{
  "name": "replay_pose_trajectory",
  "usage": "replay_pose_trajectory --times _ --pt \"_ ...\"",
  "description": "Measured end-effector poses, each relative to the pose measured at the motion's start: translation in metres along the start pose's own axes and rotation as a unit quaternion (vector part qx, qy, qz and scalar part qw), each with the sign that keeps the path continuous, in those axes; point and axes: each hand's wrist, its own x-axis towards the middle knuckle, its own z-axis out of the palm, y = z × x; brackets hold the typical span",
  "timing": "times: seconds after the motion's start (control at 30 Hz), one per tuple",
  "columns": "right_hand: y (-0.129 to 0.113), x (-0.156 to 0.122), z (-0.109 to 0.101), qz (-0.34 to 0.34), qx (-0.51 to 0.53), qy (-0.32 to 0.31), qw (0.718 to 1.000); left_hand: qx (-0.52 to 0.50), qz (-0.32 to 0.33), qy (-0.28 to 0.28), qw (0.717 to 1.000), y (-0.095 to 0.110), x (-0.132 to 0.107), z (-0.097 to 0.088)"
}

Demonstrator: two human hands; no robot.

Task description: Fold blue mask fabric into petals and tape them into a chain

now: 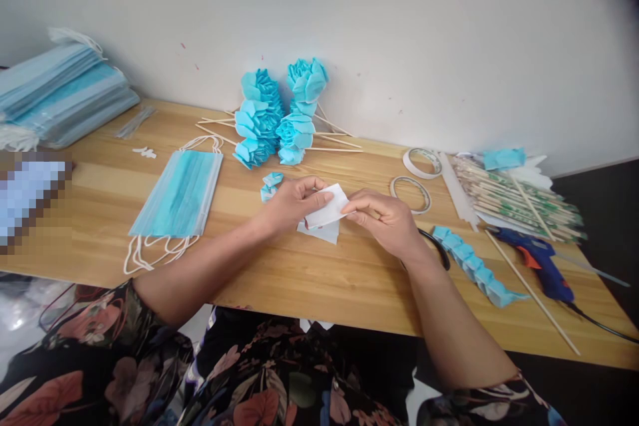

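Observation:
Between my two hands is a small white piece of thin sheet (327,208), held just above the table. My left hand (299,203) pinches its left side with the thumb on top. The fingers of my right hand (382,213) close on its right corner. Under it another whitish piece (319,231) shows in part, apparently lying on the wood. Beside my left hand lies a small folded blue piece (272,185). To the right of my right wrist are a black curved handle (436,249), partly hidden by the wrist, and a blue pleated strip (476,266).
Blue flowers on sticks (259,116) lie at the back. Face masks (177,193) are stacked at left, with more bagged masks (64,93) behind. At right are two tape rolls (423,163), bundled wooden sticks (514,196), a glue gun (536,259) and one loose stick (534,293).

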Motion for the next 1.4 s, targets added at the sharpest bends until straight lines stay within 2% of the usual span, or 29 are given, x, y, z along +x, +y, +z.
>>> replay_pose_trajectory --times 0.33,0.8,0.93,1.1,1.2,1.4 --pt "0.003 -0.002 0.000 0.027 -0.024 -0.002 0.999 -0.016 0.004 -0.047 0.999 -0.003 -0.001 -0.001" --pt "0.000 -0.002 0.006 0.094 -0.039 0.021 0.995 0.011 0.019 -0.050 0.999 -0.006 0.000 0.001" --pt "0.004 -0.003 0.010 0.110 -0.004 0.036 0.993 0.019 0.020 -0.051 0.998 -0.008 0.000 0.001" --pt "0.004 -0.003 0.013 0.108 0.066 0.030 0.992 0.010 0.014 -0.046 0.999 -0.008 0.000 0.002" --pt "0.003 -0.004 0.012 0.102 0.052 0.028 0.993 0.028 0.023 -0.028 0.999 -0.005 0.000 0.002" --pt "0.001 -0.005 0.012 0.098 0.013 0.028 0.995 0.047 0.040 -0.038 0.997 -0.002 -0.001 0.006"
